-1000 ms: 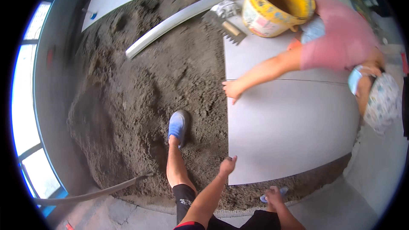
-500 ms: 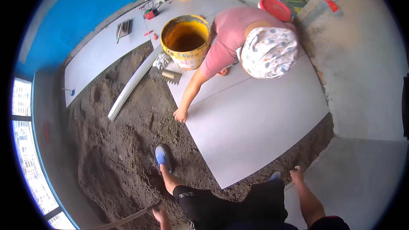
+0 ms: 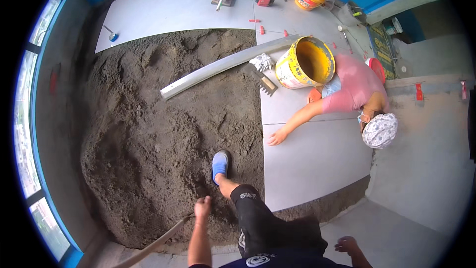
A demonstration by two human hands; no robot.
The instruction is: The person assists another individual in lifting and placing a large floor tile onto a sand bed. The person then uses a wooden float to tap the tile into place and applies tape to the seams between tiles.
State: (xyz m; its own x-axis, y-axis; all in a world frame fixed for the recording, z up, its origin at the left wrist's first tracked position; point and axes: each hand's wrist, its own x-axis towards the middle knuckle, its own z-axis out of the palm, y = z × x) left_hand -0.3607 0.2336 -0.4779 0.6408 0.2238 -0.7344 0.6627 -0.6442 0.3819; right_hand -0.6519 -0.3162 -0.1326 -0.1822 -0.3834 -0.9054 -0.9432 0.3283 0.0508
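Mortar (image 3: 144, 134), grey-brown and lumpy, spreads over the left and centre of the frame, and your blue shoe (image 3: 219, 165) stands on it. Your left hand (image 3: 202, 207) is at the lower centre, its fingers curled in; whether they grip anything, I cannot tell. A long pole (image 3: 166, 237) slants in from the bottom edge, left of centre, its upper end just beside that hand. Your right hand (image 3: 347, 244) is at the lower right, above the grey floor (image 3: 382, 226); its fingers look bent, and I cannot tell whether they hold anything.

Right of centre, a big pale tile (image 3: 307, 168) borders the mortar. A co-worker (image 3: 354, 82) in pink leans over it, 1 arm stretched out, a hand (image 3: 278, 137) near its left edge. Above that arm are a yellow bucket (image 3: 289, 72), a notched trowel (image 3: 268, 86) and a crumpled white cloth (image 3: 262, 62). A pale bar (image 3: 223, 69) crosses the upper centre, and 1 smaller bucket (image 3: 307, 1) sits at the upper right.
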